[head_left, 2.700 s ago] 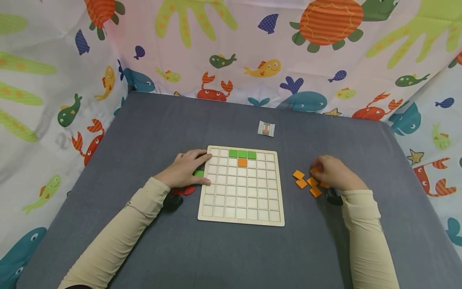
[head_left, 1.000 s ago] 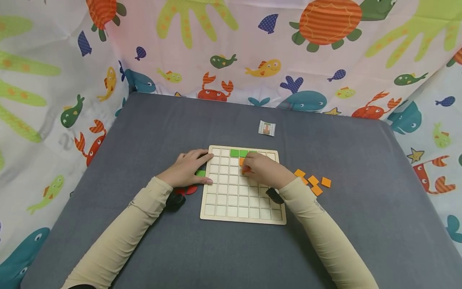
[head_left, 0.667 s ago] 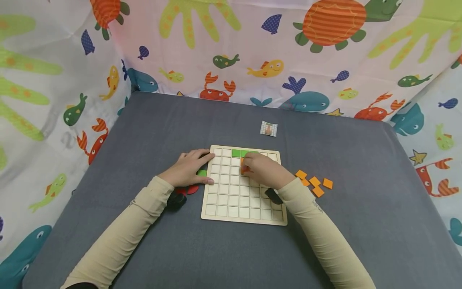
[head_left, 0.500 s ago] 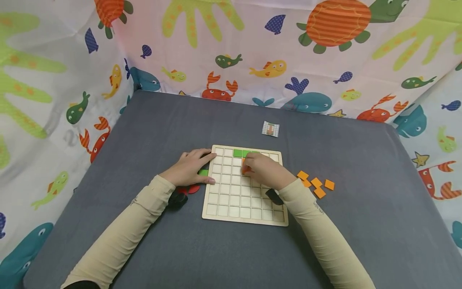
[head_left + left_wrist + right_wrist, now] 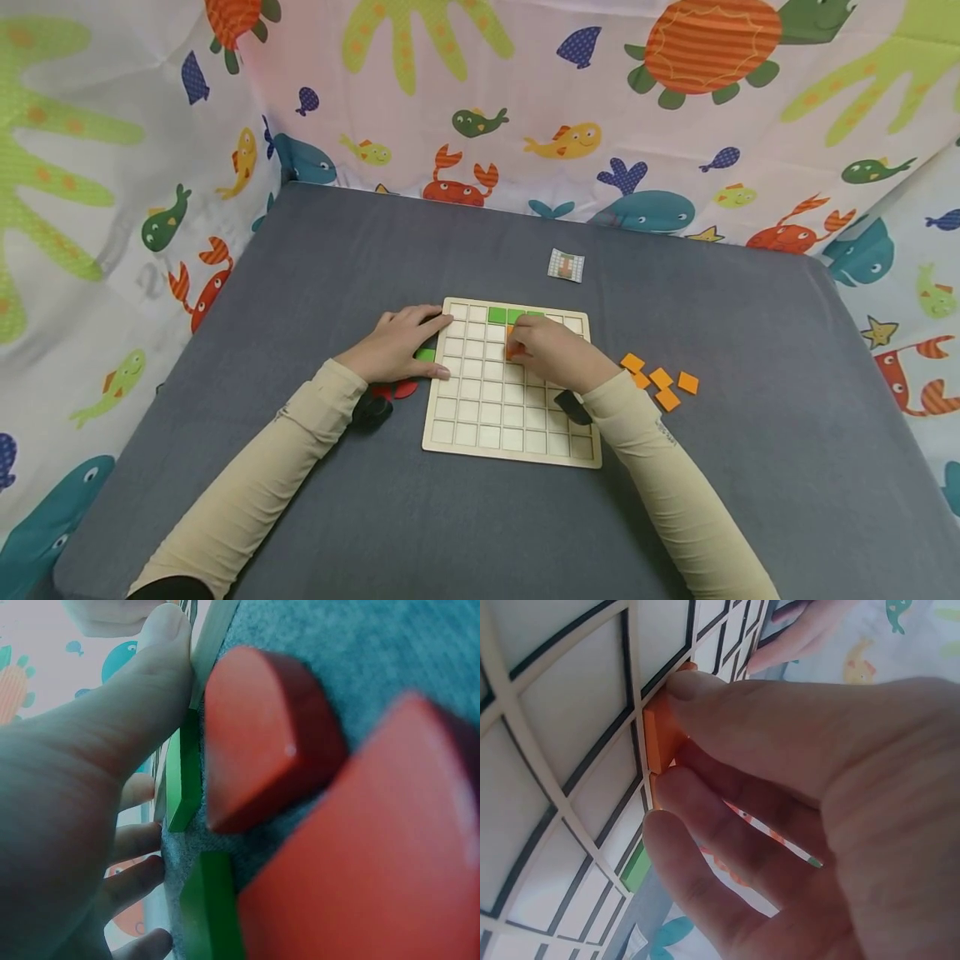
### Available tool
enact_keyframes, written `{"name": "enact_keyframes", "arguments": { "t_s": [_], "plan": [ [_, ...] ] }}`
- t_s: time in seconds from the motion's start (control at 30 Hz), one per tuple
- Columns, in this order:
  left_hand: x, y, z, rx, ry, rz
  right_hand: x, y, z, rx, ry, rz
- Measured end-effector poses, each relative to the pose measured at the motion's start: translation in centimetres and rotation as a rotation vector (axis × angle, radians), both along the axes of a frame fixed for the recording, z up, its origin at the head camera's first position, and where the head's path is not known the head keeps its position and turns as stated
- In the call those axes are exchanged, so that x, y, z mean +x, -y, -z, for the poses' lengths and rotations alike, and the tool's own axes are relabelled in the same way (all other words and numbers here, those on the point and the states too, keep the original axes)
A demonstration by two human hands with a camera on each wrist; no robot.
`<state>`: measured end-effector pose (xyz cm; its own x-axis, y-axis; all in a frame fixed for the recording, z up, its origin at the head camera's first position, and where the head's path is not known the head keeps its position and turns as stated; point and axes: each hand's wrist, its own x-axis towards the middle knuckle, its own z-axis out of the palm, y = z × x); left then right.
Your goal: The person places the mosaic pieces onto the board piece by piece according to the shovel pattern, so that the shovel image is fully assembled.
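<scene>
A pale wooden grid board (image 5: pixel 490 437) lies on the grey table. My left hand (image 5: pixel 392 343) rests at its left edge, fingers spread and thumb on the rim. My right hand (image 5: pixel 551 350) is over the upper middle of the board. Between thumb and fingers it pinches an orange square tile (image 5: pixel 661 731), which sits tilted at a cell. Green tiles (image 5: pixel 497 315) lie in the top row, the rightmost partly hidden by my right hand. Another orange tile (image 5: pixel 510 331) shows just below them. Beside my left hand lie red rounded pieces (image 5: pixel 247 735) and loose green pieces (image 5: pixel 184 776).
Several loose orange tiles (image 5: pixel 662 378) lie on the table right of the board. A small card (image 5: pixel 566 266) printed with a grid pattern lies behind the board. Cloth with sea animals (image 5: pixel 645 211) hangs around the table's back and sides.
My right hand has moved left from the orange pile to the board, bringing an orange tile, and has stayed at that cell for the last second. The left hand keeps its place.
</scene>
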<state>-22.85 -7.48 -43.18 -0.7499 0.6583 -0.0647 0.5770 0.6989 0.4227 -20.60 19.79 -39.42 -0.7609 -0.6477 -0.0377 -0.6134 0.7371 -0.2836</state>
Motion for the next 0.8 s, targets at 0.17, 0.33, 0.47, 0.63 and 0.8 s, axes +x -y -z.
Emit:
{"name": "enact_keyframes", "arguments": {
  "t_s": [0.17,0.33,0.47,0.63,0.8],
  "plan": [
    [0.0,-0.1,-0.1,-0.002,-0.004,-0.001,0.1,-0.1,0.0,-0.003,0.013,0.003],
    [0.0,-0.2,-0.2,-0.005,-0.006,0.002,0.1,-0.2,-0.1,-0.003,0.011,0.005],
    [0.0,-0.2,-0.1,-0.009,-0.004,0.004,0.3,-0.2,-0.1,-0.010,0.002,0.008],
    [0.0,-0.1,0.0,-0.009,0.003,0.002,0.5,-0.9,-0.2,-0.044,-0.027,0.019],
    [0.0,0.0,0.0,-0.006,0.013,-0.005,0.9,-2.6,-1.0,-0.029,-0.041,0.071]
  ]
}}
